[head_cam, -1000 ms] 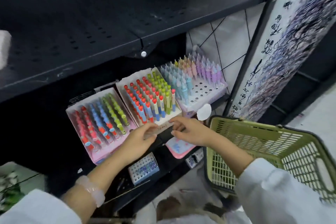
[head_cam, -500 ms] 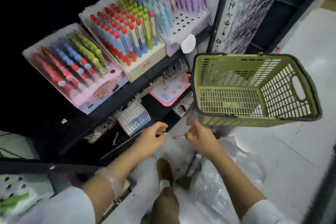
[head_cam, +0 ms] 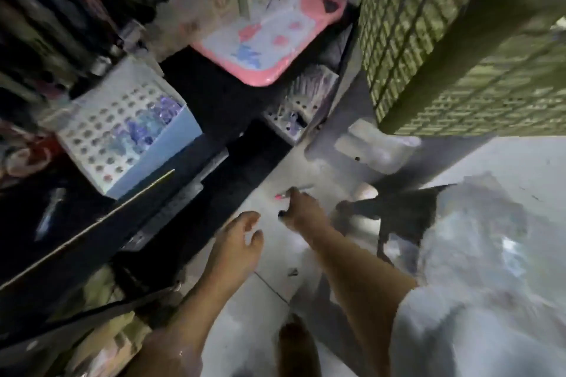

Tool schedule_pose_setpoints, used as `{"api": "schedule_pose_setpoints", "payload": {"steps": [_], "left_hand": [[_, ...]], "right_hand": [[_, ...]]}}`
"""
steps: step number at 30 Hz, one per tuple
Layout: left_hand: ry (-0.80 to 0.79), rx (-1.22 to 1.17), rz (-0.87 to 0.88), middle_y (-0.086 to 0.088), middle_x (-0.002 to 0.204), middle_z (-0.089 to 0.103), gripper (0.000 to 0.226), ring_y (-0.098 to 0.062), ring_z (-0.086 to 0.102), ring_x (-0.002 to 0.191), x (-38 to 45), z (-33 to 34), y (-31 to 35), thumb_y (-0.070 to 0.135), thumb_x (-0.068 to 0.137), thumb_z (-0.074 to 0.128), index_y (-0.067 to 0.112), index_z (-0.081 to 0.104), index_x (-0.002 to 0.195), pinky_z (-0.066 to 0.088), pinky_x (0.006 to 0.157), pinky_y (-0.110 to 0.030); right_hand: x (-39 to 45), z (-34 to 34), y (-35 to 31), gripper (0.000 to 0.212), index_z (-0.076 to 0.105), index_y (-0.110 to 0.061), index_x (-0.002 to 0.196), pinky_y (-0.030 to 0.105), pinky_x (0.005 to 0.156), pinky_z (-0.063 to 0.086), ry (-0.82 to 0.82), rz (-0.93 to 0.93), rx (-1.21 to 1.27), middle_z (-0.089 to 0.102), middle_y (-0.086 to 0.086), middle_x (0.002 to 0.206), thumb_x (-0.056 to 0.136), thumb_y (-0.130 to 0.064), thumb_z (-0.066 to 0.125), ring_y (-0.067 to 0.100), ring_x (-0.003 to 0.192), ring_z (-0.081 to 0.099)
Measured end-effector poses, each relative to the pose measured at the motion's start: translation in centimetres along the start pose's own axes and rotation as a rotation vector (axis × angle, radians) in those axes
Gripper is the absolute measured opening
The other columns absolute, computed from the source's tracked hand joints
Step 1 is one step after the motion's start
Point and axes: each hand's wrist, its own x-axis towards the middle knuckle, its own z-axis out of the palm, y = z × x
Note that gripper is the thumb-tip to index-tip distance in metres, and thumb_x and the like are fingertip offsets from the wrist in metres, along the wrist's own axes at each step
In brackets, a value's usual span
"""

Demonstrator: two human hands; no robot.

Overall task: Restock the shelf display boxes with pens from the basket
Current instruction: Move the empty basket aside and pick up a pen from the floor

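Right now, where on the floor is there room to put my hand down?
Bare floor lies between the left hand and right hand. It is crowded by the pen, green basket, plastic bag and shelf edge.

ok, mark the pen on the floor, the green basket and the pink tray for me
pen [head_cam: 294,192]: head view, on its pale barrel beside the right hand's fingertips.
green basket [head_cam: 435,49]: head view, on its mesh side wall.
pink tray [head_cam: 260,76]: head view, on its near pink rim.
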Motion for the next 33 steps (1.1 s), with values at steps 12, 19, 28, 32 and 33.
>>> {"api": "schedule_pose_setpoints", "payload": {"steps": [12,19,28,32,33], "left_hand": [[-0.034,0.068,0.13,0.02,0.119,0.045,0.035,0.002,0.041,0.108,9.8,5.6,-15.3,0.02,0.094,0.049,0.033,0.048,0.126,0.027,0.076,0.005],[-0.022,0.03,0.043,0.032,0.107,0.047,0.032,-0.001,0.046,0.105,7.9,4.3,-17.7,0.016,0.093,0.05,0.044,0.048,0.108,0.031,0.081,-0.003],[0.133,-0.049,-0.112,-0.003,0.128,0.055,0.038,-0.021,0.052,0.118,0.9,-0.7,-5.0,0.009,0.093,0.049,0.019,0.049,0.13,0.039,0.09,-0.027],[0.127,-0.097,-0.055,-0.003,0.13,0.053,0.045,-0.017,0.051,0.117,-4.5,-3.6,5.9,0.017,0.092,0.054,0.018,0.042,0.136,0.042,0.096,-0.031],[0.141,-0.086,-0.01,0.002,0.124,0.058,0.043,-0.009,0.054,0.11,-5.9,-4.5,8.8,0.018,0.091,0.055,0.017,0.045,0.133,0.043,0.091,-0.023]], "right_hand": [[21.7,13.5,8.5,0.037,0.045,-0.015,0.132,0.04,0.102,0.031,0.079,-0.134,-0.579,0.044,0.01,0.134,0.098,-0.029,0.041,0.028,0.125,0.037],[17.9,19.2,9.0,0.034,0.067,-0.006,0.096,0.028,0.058,0.05,0.129,-0.173,-0.709,0.065,0.016,0.095,0.068,-0.024,0.077,0.027,0.084,0.064],[3.8,5.5,-5.0,0.018,0.051,0.004,0.11,0.05,0.091,0.046,-0.196,-0.215,0.52,0.055,0.019,0.098,0.096,-0.005,0.043,0.035,0.095,0.056],[-7.2,-7.5,-7.4,0.019,0.048,0.002,0.115,0.024,0.071,0.052,-0.318,-0.325,0.922,0.048,0.006,0.083,0.096,-0.001,0.044,0.013,0.074,0.051],[-9.6,-10.6,-7.9,0.019,0.047,0.0,0.114,0.021,0.071,0.051,-0.345,-0.367,0.945,0.049,0.007,0.083,0.096,0.002,0.044,0.012,0.073,0.051]]}}
